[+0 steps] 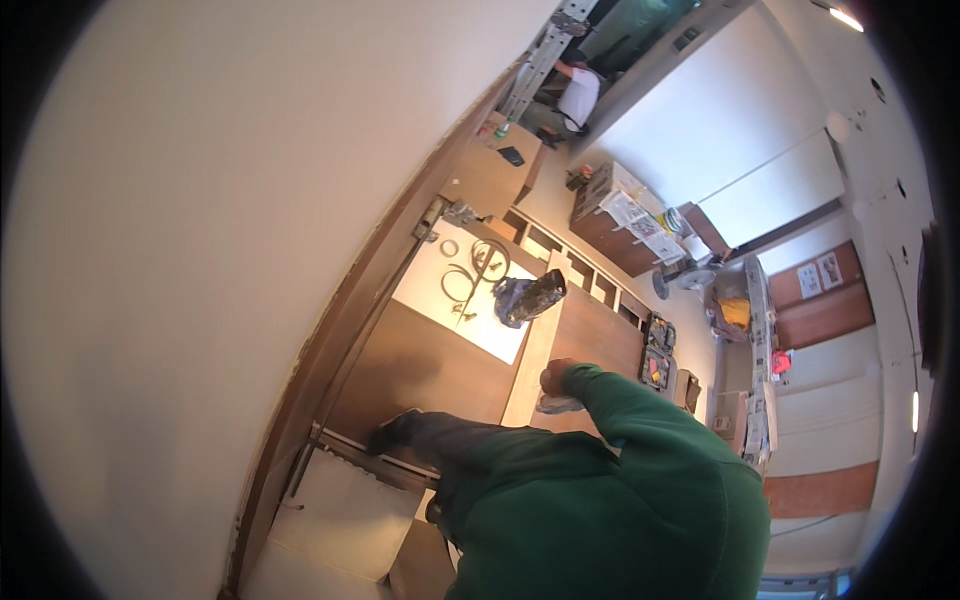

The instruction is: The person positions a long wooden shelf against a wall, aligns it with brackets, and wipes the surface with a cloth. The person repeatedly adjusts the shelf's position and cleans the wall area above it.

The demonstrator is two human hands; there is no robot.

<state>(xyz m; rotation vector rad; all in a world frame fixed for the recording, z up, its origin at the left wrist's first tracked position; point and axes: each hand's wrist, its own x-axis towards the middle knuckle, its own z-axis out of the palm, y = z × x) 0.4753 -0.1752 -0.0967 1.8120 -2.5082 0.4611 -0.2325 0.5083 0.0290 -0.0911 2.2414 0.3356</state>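
My right arm, in a green sleeve, reaches over a long pale wood strip (543, 345) lying across brown boards (595, 345). At its end my right hand (557, 377) is closed, just above a greyish-white item (560, 404) that I cannot make out. What the fingers hold is hidden. My left hand is out of view. Left of the strip, my leg and dark shoe (393, 432) rest on a brown panel. Beyond lies a white sheet (425, 275) with coiled strips (488, 262) and a ring (449, 248). A dark plastic-like bundle with blue cloth (530, 297) sits by the strip.
An open tool case (657, 352) lies to the right. A fan (690, 275) stands near paper-covered cabinets (625, 220). A ladder (540, 65) and a crouching person in white (578, 98) are at the far end. A pale wall (230, 220) rises along the left.
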